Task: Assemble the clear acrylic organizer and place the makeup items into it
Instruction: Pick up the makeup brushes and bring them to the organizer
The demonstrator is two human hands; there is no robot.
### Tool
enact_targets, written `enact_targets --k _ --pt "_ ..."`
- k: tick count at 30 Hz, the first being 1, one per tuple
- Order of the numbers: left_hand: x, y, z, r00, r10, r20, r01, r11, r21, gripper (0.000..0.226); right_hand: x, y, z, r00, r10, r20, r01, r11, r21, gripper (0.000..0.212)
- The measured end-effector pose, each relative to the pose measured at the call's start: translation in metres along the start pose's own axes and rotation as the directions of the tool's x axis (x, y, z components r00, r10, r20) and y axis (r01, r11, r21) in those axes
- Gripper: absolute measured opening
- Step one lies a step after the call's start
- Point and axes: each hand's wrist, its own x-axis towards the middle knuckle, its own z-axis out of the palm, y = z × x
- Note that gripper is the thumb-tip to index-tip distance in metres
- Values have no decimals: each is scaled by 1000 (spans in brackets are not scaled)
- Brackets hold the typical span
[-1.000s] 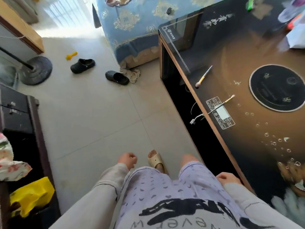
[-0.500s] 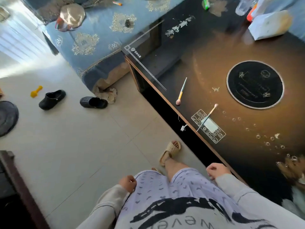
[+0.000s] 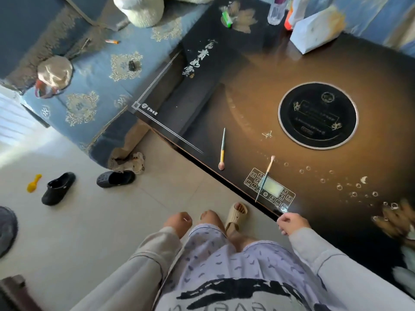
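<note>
Two makeup brushes lie on the dark glass table (image 3: 224, 102). One brush (image 3: 222, 149) has a teal and yellow handle and its pink tip points at the near edge. The other brush (image 3: 265, 177) lies across the printed control panel (image 3: 269, 187). My right hand (image 3: 292, 223) hovers at the table's near edge just below that panel, fingers loosely curled, holding nothing. My left hand (image 3: 178, 223) hangs beside my leg over the floor, loosely curled and empty. No acrylic organizer shows in this view.
A round black hob plate (image 3: 317, 115) is set into the table. A tissue pack (image 3: 316, 30), a glass (image 3: 277, 10) and a green lighter (image 3: 225, 17) stand at the far end. A blue sofa (image 3: 89, 86) lies left; black clogs (image 3: 58, 187) and a yellow toy (image 3: 33, 182) are on the floor.
The view has swung from the floor toward the table, and I stand closer to it. My right hand has risen to the table's near edge. The brushes have not moved.
</note>
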Motion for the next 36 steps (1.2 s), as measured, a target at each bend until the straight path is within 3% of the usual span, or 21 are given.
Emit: enact_targets --k 8,12,18,25,30,32,36 --pt "35 66 -27 991 130 18 -130 949 286 29 14 -21 5 997 72 22 -74 987 145 38" --pt "62 101 -39 981 192 -25 -178 946 271 28 36 -44 1 997 72 -36 -63 980 191 38" --pt "100 149 -51 965 252 -76 -225 940 258 31 74 -74 -2 986 104 -127 -96 993 71 19" --pt "135 187 -48 950 229 -210 -144 923 356 30 100 -98 4 944 161 -288 -211 966 -153 33" --pt "149 206 -43 958 232 -168 -133 880 457 16 110 -99 4 950 139 -279 -198 961 -194 26" --pt "150 207 -49 967 214 -137 -132 884 448 22 106 -96 3 956 142 -258 -196 961 -195 26" --pt "141 199 -62 973 218 69 -227 876 425 32 87 -81 2 982 123 -142 -139 984 -110 20"
